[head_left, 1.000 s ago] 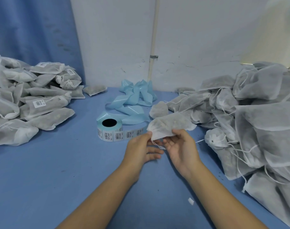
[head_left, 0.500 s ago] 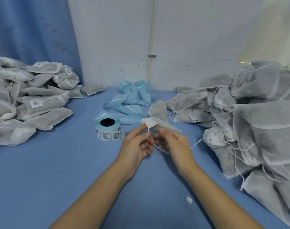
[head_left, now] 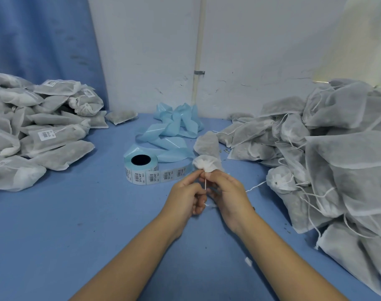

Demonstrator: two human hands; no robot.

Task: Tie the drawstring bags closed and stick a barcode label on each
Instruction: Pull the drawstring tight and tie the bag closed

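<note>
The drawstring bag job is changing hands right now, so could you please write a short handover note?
Left hand and right hand: both pinch the drawstring of one gathered bag, held above the table.
Label roll: left of the hands, strip unrolled.
Done: labelled bags piled left.
Left: finish this tie, label it, then the untied pile at right.

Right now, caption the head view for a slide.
Both hands cinch a drawstring bag beside the label roll.

Two hands [head_left: 186, 195], one label roll [head_left: 141, 165], two bag piles [head_left: 39, 129]
</note>
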